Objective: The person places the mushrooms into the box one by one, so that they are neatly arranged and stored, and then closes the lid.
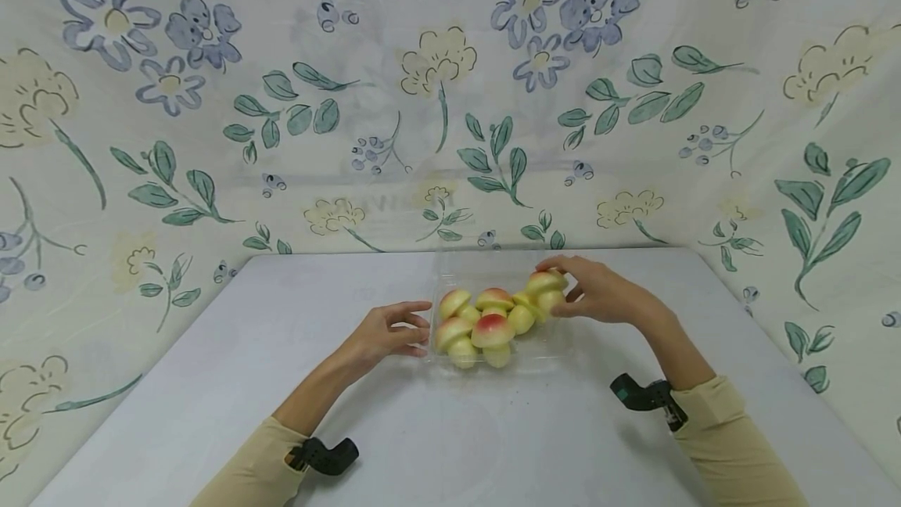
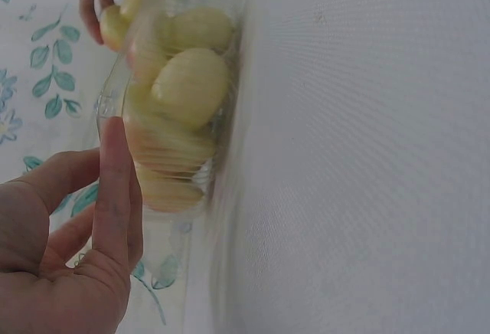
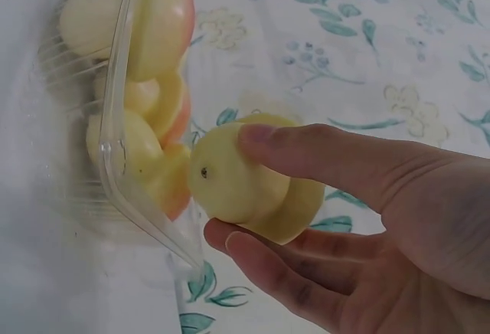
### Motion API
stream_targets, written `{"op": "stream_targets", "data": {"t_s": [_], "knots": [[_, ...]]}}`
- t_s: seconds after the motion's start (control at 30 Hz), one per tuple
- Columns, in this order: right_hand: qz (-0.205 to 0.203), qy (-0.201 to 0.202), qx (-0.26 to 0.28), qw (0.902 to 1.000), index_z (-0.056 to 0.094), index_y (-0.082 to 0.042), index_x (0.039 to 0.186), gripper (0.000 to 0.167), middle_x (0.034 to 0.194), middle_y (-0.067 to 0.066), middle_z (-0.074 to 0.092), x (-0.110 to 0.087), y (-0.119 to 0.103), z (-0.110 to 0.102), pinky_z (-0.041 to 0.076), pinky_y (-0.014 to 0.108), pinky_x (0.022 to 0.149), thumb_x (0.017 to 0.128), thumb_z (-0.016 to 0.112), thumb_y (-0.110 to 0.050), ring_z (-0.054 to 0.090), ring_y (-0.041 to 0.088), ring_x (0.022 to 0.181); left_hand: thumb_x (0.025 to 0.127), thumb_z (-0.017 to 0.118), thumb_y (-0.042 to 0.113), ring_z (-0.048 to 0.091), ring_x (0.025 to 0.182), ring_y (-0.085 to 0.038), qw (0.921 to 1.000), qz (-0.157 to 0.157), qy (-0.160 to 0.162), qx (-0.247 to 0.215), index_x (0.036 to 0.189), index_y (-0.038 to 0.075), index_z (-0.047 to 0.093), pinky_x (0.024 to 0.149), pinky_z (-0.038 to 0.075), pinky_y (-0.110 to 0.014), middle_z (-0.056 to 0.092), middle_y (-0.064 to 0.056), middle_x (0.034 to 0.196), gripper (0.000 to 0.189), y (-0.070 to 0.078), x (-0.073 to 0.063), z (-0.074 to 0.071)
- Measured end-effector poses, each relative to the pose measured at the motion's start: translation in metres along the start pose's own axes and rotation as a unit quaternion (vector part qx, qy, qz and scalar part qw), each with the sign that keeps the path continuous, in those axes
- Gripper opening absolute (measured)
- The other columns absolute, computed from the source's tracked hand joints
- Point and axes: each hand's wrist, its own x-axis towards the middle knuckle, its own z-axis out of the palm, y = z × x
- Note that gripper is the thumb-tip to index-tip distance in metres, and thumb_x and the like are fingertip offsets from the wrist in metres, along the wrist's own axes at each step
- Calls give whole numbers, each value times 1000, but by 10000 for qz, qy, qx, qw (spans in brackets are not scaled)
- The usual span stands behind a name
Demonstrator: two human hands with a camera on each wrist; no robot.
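A clear plastic box (image 1: pixel 542 352) stands on the table, with several toy mushrooms in it, pale yellow-green with reddish caps, such as the front one (image 1: pixel 493 330). My right hand (image 1: pixel 598 289) grips another toy mushroom (image 3: pixel 241 177) by cap and stem over the box's right end. The thumb lies on its pale stem, and the fingers curl under the cap. At the left end, my left hand (image 1: pixel 390 331) has its fingers nearly straight against the box wall. In the left wrist view, the fingertips (image 2: pixel 115 139) reach the box's rim.
The white table (image 1: pixel 338 436) extends around the box. Behind it hangs a floral cloth (image 1: pixel 394 178), close past the table's back edge. Each sleeve carries a dark wrist camera (image 1: pixel 327 456).
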Motion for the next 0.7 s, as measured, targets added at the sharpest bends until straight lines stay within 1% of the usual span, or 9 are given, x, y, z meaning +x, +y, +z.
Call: {"op": "stream_targets", "data": {"t_s": [0.17,0.27,0.4,0.53,0.7], "knots": [[-56,-216,50,9997,49,-13,138,61,136,16,52,1,-3,3,61,30,83,85,78,-17,66,24,102,92,66,5,67,91,-14,10000,23,-9,-5,146,-2,42,81,64,-34,57,-15,114,59,0,0,0],[-45,-328,113,9994,49,-14,137,60,134,16,53,2,-4,5,61,31,83,85,78,-18,65,24,103,91,68,7,67,91,-14,10000,11,6,-4,146,0,43,81,64,-35,57,-14,113,60,0,0,1],[-18,-500,195,9986,49,-15,136,60,132,16,53,3,-7,9,61,31,82,84,78,-20,66,23,99,91,69,9,67,92,-15,10000,2,15,-17,146,1,44,81,64,-35,58,-12,112,61,0,0,1],[42,-665,246,9975,49,-16,135,60,133,16,53,3,-11,13,61,30,81,84,79,-21,68,22,96,91,69,9,67,92,-15,10000,13,5,-29,146,0,43,81,64,-35,58,-12,113,62,0,0,1],[173,-772,270,9965,49,-17,134,59,132,17,54,4,-14,17,61,30,80,84,79,-21,68,21,94,91,69,9,67,92,-15,10000,10,6,-46,146,0,44,81,64,-35,58,-12,113,61,0,0,1]]}}
